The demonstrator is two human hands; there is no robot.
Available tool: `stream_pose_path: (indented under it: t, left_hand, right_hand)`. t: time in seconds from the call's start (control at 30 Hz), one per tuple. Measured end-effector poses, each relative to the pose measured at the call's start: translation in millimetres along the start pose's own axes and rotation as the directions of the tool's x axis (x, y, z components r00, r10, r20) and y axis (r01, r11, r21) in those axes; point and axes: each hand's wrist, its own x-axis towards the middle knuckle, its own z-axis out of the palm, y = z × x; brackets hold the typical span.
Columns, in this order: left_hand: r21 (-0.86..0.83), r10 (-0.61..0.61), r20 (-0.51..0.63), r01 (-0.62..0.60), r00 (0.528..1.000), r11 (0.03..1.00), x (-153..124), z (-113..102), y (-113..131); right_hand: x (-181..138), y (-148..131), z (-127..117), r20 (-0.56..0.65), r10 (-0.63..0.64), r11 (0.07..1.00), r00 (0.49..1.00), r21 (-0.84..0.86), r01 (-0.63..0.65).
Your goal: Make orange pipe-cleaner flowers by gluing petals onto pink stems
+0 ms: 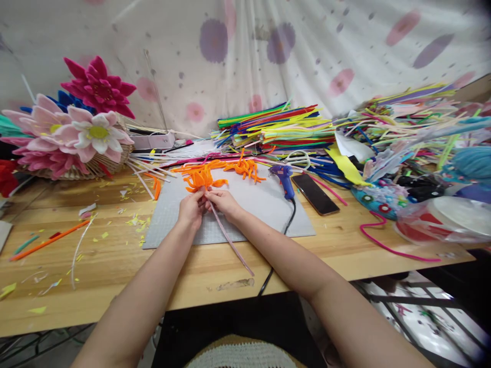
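My left hand [191, 208] and my right hand [223, 202] meet over a grey cutting mat [264, 204]. Both pinch the base of an orange pipe-cleaner flower [201, 179] whose curled petals spread away from me. A pale pink stem [230, 239] runs from between my fingers down towards the table's front edge. More bent orange pipe-cleaner pieces [245, 167] lie on the mat just beyond the flower.
A blue glue gun [284, 179] and a dark phone [314, 194] lie right of my hands. Stacks of coloured pipe cleaners [276, 128] fill the back. A basket of felt flowers [72, 138] stands at left. Scraps and an orange stick [48, 240] litter the wooden table [115, 276].
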Motion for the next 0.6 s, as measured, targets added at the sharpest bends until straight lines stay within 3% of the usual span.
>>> stream_pose_path:
  t: [0.2,0.43,0.6]
  left_hand:
    - [0.023,-0.011,-0.007,0.012,1.000,1.000,-1.3,0.2,1.6]
    - [0.051,-0.081,0.150,0.075,0.985,0.996,-3.2,1.2,1.9]
    - [0.035,-0.093,0.164,0.089,0.982,0.995,-3.1,-0.1,3.3]
  right_hand:
    - [-1.9,-1.6,2.1,-0.015,0.018,1.000,1.000,0.003,-0.018]
    - [1.1,3.4,0.6,-0.009,0.011,0.999,1.000,0.038,-0.011]
    - [1.7,4.6,0.0,0.006,0.001,1.000,1.000,0.031,-0.002]
